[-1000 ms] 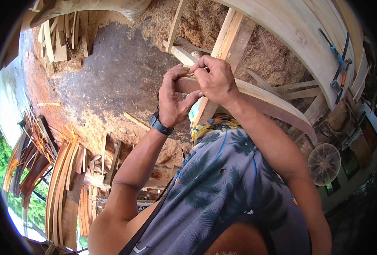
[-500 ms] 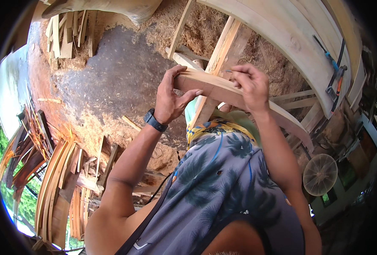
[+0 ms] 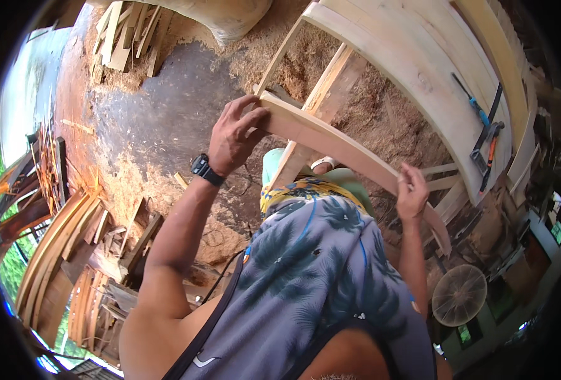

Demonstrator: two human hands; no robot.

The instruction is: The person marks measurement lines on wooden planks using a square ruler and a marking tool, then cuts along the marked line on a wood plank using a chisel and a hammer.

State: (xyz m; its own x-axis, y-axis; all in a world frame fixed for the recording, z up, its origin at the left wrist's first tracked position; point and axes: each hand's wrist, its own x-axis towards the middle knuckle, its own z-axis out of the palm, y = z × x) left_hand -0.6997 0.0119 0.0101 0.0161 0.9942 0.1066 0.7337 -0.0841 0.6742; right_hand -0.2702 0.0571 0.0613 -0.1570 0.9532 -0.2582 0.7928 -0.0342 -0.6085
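Note:
A long curved wooden plank (image 3: pixel 331 142) lies on edge across in front of me, over an upright-looking wooden beam (image 3: pixel 323 82). My left hand (image 3: pixel 235 130) is closed round the plank's left end, its fingers at the upper edge. Further along to the right, my right hand (image 3: pixel 412 193) is closed on the plank's edge, with the fingertips bent at the top. Whether a thin stick is still in its fingers cannot be made out. The plank's right end curves down past my right wrist.
A large curved wooden structure (image 3: pixel 413 57) fills the upper right. On it lie a blue-handled tool (image 3: pixel 480 111) and a clamp with an orange handle (image 3: pixel 491 152). Wood strips are piled at upper left (image 3: pixel 125 38) and lower left (image 3: pixel 49 259). A round fan (image 3: pixel 459 295) stands lower right.
My right hand has moved right and down along the plank; the thin stick in its fingers no longer shows. My left hand has shifted its grip at the left end, its thumb no longer on the face.

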